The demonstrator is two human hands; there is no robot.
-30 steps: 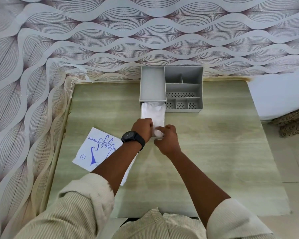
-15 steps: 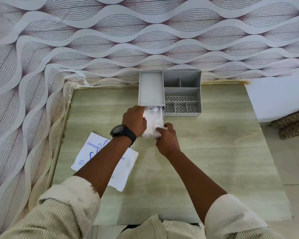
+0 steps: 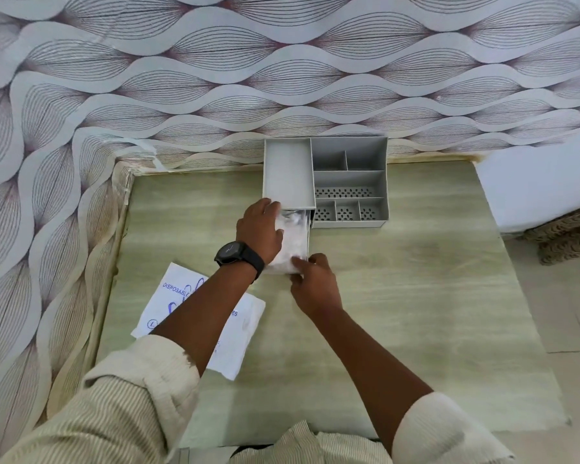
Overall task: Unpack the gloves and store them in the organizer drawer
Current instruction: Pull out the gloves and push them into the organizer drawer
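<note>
Crinkled white plastic gloves (image 3: 293,242) lay in the pulled-out grey drawer (image 3: 307,239) of the grey plastic organizer (image 3: 288,172), far centre | head view: left hand (image 3: 260,231) had slid farther in since a second ago, flat, pressing them down | right hand (image 3: 315,286) gripped the drawer's near front | stowing judged nearly done, closing remained

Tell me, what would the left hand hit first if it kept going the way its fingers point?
Probably the grey organizer: the left hand lies on the white gloves in the open drawer, fingers pointing at the organizer's front edge above it. Whether they already touch is unclear.
</note>
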